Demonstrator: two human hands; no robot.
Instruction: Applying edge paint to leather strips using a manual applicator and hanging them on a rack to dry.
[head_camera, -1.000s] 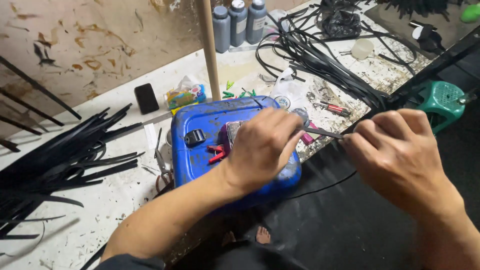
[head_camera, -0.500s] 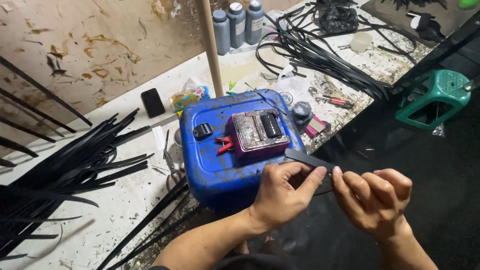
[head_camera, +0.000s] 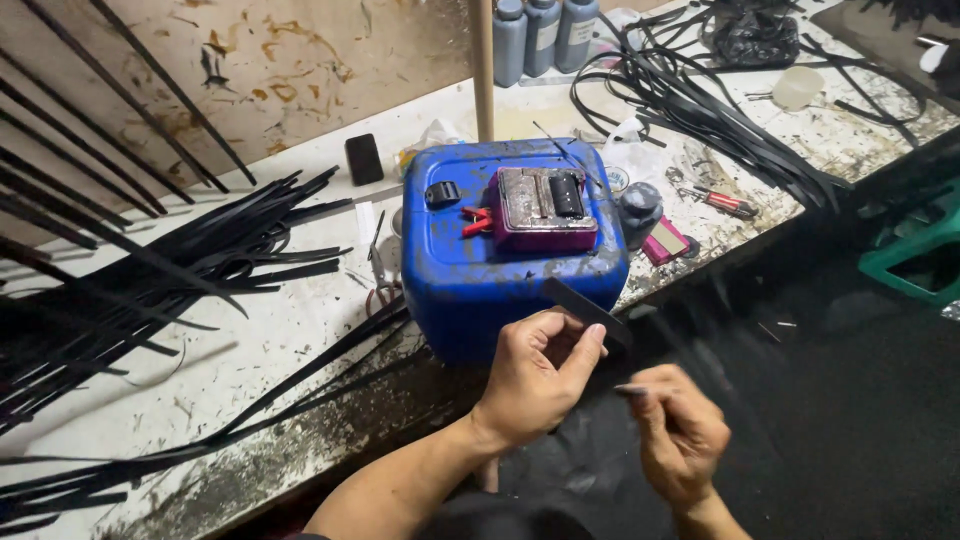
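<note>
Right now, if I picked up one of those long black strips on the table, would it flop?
Probably floppy: the black strips curve and droop across the table instead of lying straight. They look thin and flat, so likely light. The short strip in the left hand stays straight, so small pieces may feel stiffer.

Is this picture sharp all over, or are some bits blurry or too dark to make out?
Head view: the blue container and black strips on the bench are sharp and well lit; the right hand is slightly motion-blurred; the lower right corner sinks into dark shadow; the left hand grips a dark flat strip.
</note>
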